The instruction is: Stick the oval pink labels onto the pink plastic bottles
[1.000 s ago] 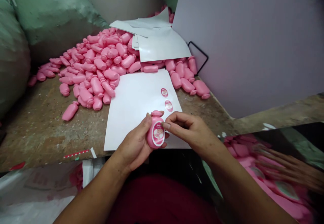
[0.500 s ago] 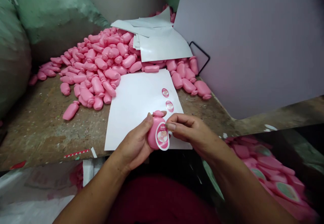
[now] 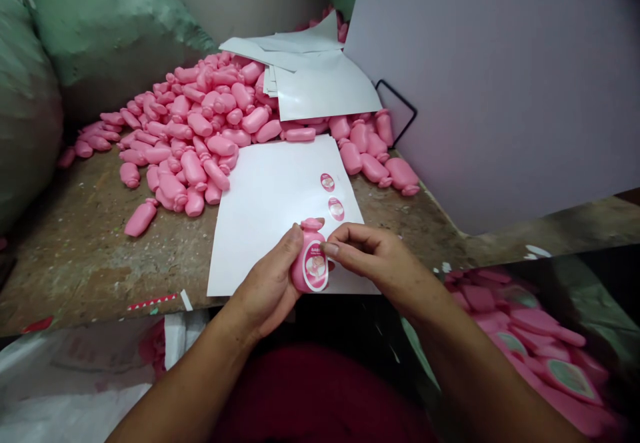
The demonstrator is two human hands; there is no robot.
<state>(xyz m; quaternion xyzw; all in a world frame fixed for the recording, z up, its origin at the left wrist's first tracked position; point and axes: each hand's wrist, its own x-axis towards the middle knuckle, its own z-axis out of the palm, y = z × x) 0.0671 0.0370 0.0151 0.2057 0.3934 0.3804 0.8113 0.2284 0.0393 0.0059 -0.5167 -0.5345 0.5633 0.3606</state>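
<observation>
A small pink plastic bottle (image 3: 301,271) is held upright by my left hand (image 3: 273,283), the thumb along its left side near the neck. An oval pink-and-white label (image 3: 316,267) lies over the bottle's front. My right hand (image 3: 373,253) is closed in a pinch, thumb and forefinger at the label's upper right edge. Beneath the hands is a white sticker sheet (image 3: 270,189), with two oval labels left on its right side, an upper label (image 3: 327,182) and a lower label (image 3: 336,209).
A heap of pink bottles (image 3: 185,129) covers the back of the worn table (image 3: 90,243). Loose white sheets (image 3: 327,86) lie on the heap. A pale panel (image 3: 500,96) with a black wire handle (image 3: 407,106) stands at right. Labelled pink bottles (image 3: 545,343) fill a container below right.
The label has moved left and now sits straighter and more squarely over the bottle's front, its right side no longer jutting out. My right fingertips shifted slightly left with it.
</observation>
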